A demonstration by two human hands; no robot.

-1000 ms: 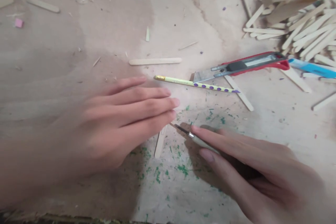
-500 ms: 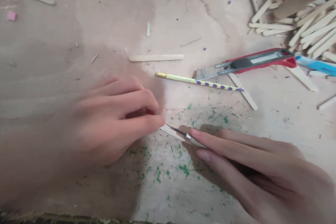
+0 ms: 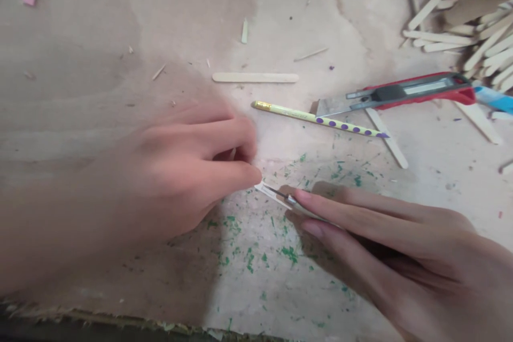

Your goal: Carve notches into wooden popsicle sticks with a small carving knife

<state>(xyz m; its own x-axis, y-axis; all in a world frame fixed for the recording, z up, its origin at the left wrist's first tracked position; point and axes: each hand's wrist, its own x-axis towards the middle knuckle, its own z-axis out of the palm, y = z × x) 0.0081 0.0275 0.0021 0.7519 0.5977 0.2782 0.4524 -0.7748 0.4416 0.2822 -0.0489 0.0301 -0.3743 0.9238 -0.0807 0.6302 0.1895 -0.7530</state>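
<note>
My left hand (image 3: 196,165) is closed, its fingers pinching a pale popsicle stick (image 3: 273,195) against the tabletop. Most of the stick is hidden under that hand; the end that shows has a thin outline marked on it. In my right hand (image 3: 385,246) is a slim craft knife (image 3: 292,200) with a metal collar, held like a pen between thumb and fingers. Its narrow dark tip lies on the stick, close to my left thumb.
Beyond my hands lie a loose popsicle stick (image 3: 255,78), a yellow pencil with purple dots (image 3: 298,114) and a red box cutter (image 3: 417,91) with its blade out. Popsicle sticks are heaped (image 3: 460,37) at the upper right, beside a blue tool (image 3: 495,99). The table's ragged edge (image 3: 120,320) runs along the bottom.
The view has shifted, so table items appear farther right and the near edge shows more. Both hands keep their holds; the knife tip stays on the stick.
</note>
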